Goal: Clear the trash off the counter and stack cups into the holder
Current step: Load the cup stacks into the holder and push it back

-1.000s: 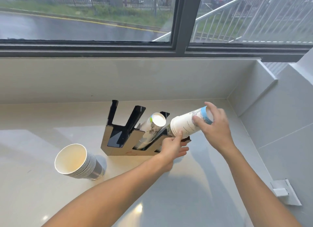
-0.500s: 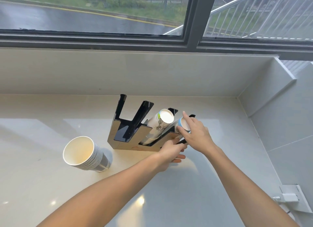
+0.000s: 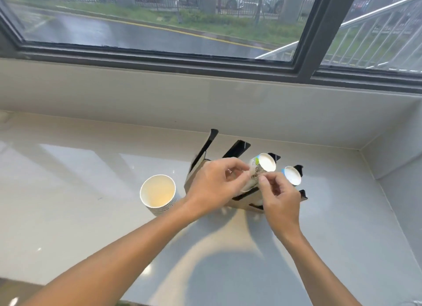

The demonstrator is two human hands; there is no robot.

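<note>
The green-printed cup stack (image 3: 260, 171) lies tilted in the black cup holder (image 3: 236, 149) beside the blue-rimmed stack (image 3: 292, 175), left hand (image 3: 213, 187) and right hand (image 3: 279, 199) pinching at it, seemingly seating it; next, the loose stack (image 3: 158, 194) at nine o'clock likely needs slotting.

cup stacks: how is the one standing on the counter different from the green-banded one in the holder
The counter stack stands upright with its open mouth up, while the green-banded stack lies slanted in the black holder, base end up. The counter stack looks plain white; the green-banded stack carries a printed pattern. The counter stack stands untouched, whereas both the left hand and right hand are at the green-banded stack. Both are nested paper cups.
</note>
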